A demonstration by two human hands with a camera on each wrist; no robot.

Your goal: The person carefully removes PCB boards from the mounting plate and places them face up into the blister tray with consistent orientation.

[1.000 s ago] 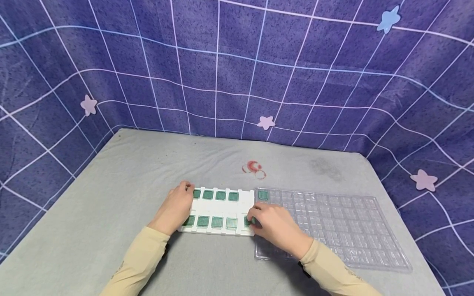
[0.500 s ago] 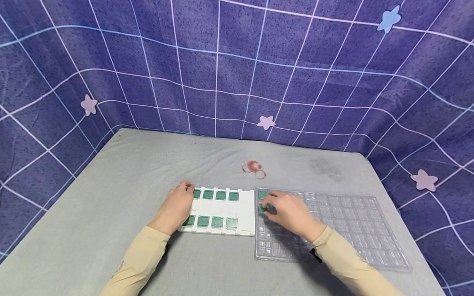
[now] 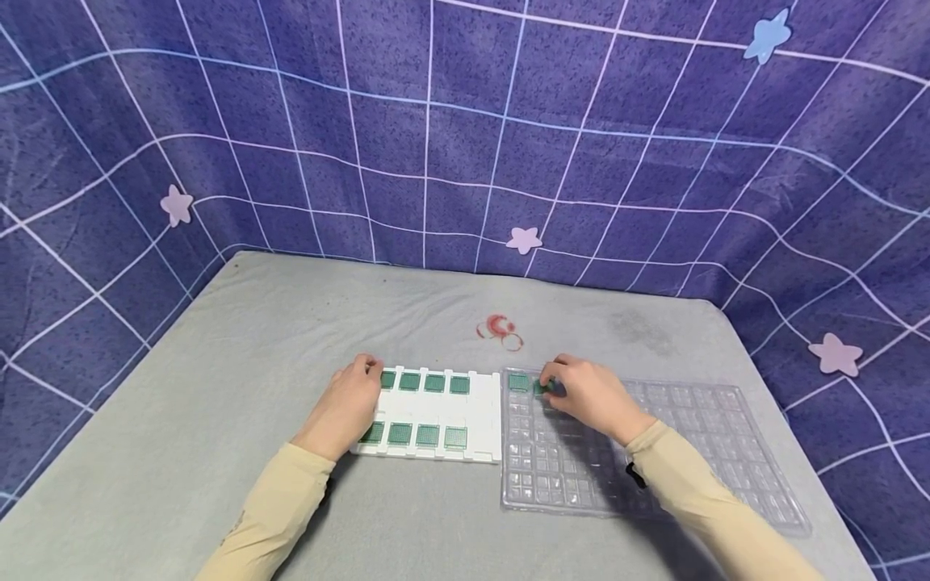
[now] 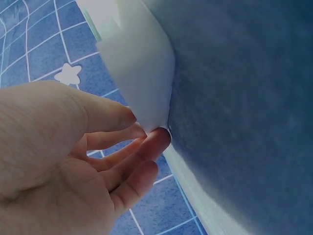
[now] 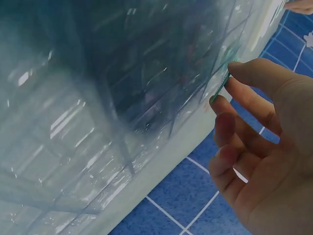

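My left hand (image 3: 349, 399) holds the left end of a white slotted tray (image 3: 436, 405); in the left wrist view its thumb and fingertips meet at the corner of the white tray (image 4: 142, 73). Two rows of small green circuit boards (image 3: 427, 436) lie in that tray, the leftmost partly covered by the hand. Between thumb and fingertips, my right hand (image 3: 590, 395) pinches one green circuit board (image 5: 222, 85) at the far row of a clear plastic compartment tray (image 3: 523, 452). Just left of it, another green board (image 3: 518, 382) lies in the far-left corner compartment.
The two trays stand side by side on a grey cloth-covered table (image 3: 291, 315). Behind the trays is a red mark (image 3: 500, 326) on the cloth. A purple gridded curtain (image 3: 385, 145) with star shapes encloses the back and sides.
My right hand has lifted a green board from the near right slot of the white tray and carried it right to the clear tray's far row. The left hand has stayed put.
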